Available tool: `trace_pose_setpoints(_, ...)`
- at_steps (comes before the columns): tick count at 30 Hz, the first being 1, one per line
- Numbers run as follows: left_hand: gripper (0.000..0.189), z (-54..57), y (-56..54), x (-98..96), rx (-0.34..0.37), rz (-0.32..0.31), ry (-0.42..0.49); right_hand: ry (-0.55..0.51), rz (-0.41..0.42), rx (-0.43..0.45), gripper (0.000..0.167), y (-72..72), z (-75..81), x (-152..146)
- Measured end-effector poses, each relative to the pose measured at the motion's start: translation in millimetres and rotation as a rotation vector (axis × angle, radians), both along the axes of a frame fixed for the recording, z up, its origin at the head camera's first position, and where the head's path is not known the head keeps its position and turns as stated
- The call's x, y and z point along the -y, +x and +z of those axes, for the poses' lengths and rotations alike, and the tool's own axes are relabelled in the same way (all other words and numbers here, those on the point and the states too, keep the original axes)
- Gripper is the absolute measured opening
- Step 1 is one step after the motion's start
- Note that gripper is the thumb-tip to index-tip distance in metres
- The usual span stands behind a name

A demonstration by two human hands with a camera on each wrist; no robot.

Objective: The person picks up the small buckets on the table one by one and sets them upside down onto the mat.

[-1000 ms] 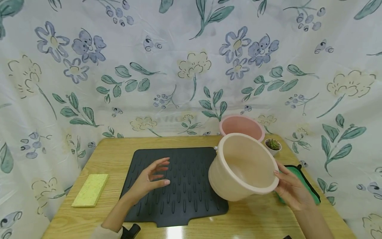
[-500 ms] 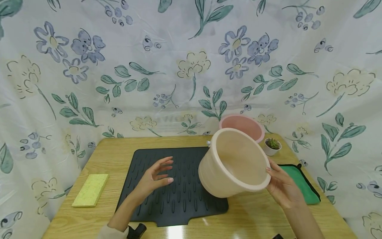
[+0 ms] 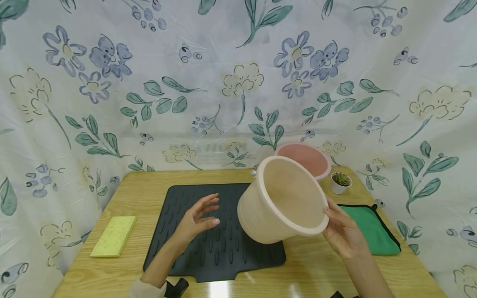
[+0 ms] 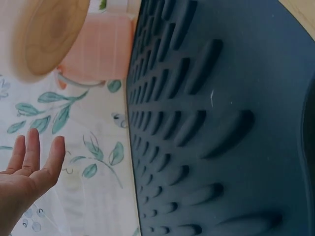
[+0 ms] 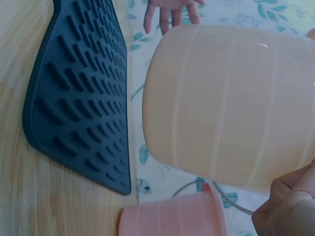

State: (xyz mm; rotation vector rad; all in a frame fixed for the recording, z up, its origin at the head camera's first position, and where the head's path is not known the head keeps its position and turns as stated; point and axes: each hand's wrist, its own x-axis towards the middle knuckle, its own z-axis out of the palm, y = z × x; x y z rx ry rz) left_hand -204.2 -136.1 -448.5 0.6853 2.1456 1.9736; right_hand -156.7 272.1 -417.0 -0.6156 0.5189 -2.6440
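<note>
A cream plastic bucket (image 3: pixel 257 207) hangs tilted above the right part of a dark ridged draining mat (image 3: pixel 208 248), its mouth facing up and toward me. My right hand (image 3: pixel 344 231) grips its rim on the right, thumb on the near side. In the right wrist view the bucket (image 5: pixel 231 103) shows its ribbed side, and the right hand (image 5: pixel 290 206) holds it at the lower right. Over the mat's middle, my left hand (image 3: pixel 195 223) is raised with fingers spread and loosely bent, apart from the bucket. The left wrist view shows this hand (image 4: pixel 29 177) holding nothing.
Behind the cream bucket stands a pink bucket (image 3: pixel 309 157). Beside it is a small potted succulent (image 3: pixel 340 182). A green cloth (image 3: pixel 372 231) with black edging lies at the right. On the left side of the wooden table (image 3: pixel 89 277) is a yellow sponge (image 3: pixel 113 236).
The right hand has carried the cream bucket leftward and slightly up, over the mat, uncovering more of the green cloth. The left hand has shifted a little to the right.
</note>
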Motion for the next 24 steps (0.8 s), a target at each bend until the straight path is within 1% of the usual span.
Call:
trace_pose_setpoints(5, 0.070, -2.8, -0.9, -4.3, 0.036, 0.000, 0.039, -0.016, -0.001, -0.023, 0.051, -1.8, -4.1, 8)
trace_pose_setpoints(11, 0.071, -4.9, -1.6, -9.0, 0.051, -0.004, 0.067, -0.040, 0.005, -0.046, 0.052, -3.0, -8.0, 15)
trace_pose_setpoints(18, 0.069, -6.9, -2.6, -11.6, 0.079, 0.000, 0.084, -0.031, 0.001, -0.039, 0.050, -1.1, -6.5, 22)
trace_pose_setpoints(24, 0.065, -8.8, -2.5, -12.7, 0.079, 0.018, 0.085, -0.072, 0.024, -0.013, 0.053, 1.2, -1.6, 30)
